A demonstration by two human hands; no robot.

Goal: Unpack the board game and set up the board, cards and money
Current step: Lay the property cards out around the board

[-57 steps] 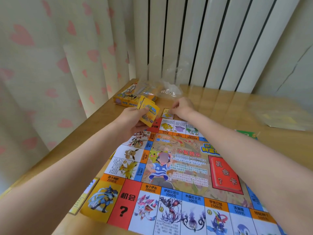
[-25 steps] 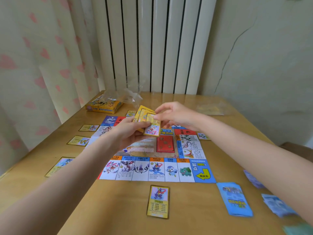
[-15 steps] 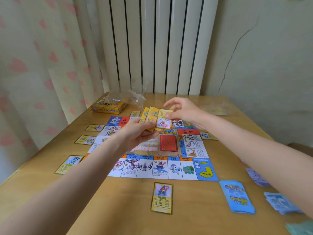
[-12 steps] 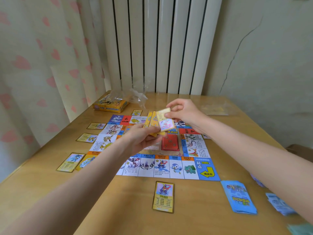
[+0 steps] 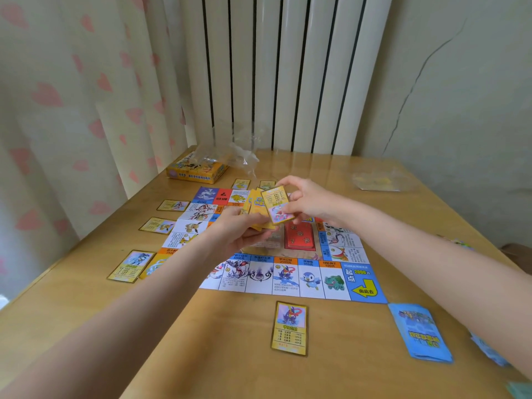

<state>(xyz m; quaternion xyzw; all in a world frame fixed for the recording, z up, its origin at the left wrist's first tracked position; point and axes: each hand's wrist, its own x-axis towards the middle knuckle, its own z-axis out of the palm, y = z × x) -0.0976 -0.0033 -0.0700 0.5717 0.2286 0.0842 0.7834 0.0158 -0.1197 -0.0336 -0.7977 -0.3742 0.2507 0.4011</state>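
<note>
The game board point(image 5: 290, 263) is laid flat at approx. the middle of the wooden table point(image 5: 218, 349), w/ the blue start square at its near-right corner. Above the board's centre, a fanned stack of yellow cards point(image 5: 257, 210) is gripped by the left hand point(image 5: 240, 236), fingers curled under it and thumb on top. A single yellow card point(image 5: 277, 205) is pinched at its right edge by the right hand point(image 5: 309, 200), thumb and fingers closed on it; the card is held tilted, face toward the camera, just touching or overlapping the stack, which of the two can't be told.

A red card deck point(image 5: 300, 237) is seen on the board's centre, right of the left hand. Single yellow cards are set out along the board's edges: one point(image 5: 289, 328) near the table's front edge, just below the board; three along the left side point(image 5: 131, 266) point(image 5: 157, 225) point(image 5: 173, 205); two by the far edge point(image 5: 241, 184) point(image 5: 267, 184). A blue card deck point(image 5: 420, 332) lies off the board's near-right corner, w/ more blue paper point(image 5: 486, 348) beyond it, partly hidden by the right forearm.

The yellow game box point(image 5: 197, 169) is placed at the table's far-left corner, w/ crumpled clear plastic wrap point(image 5: 239, 152) on and beside it. A clear plastic bag point(image 5: 377, 180) lies toward the far-right corner.
</note>
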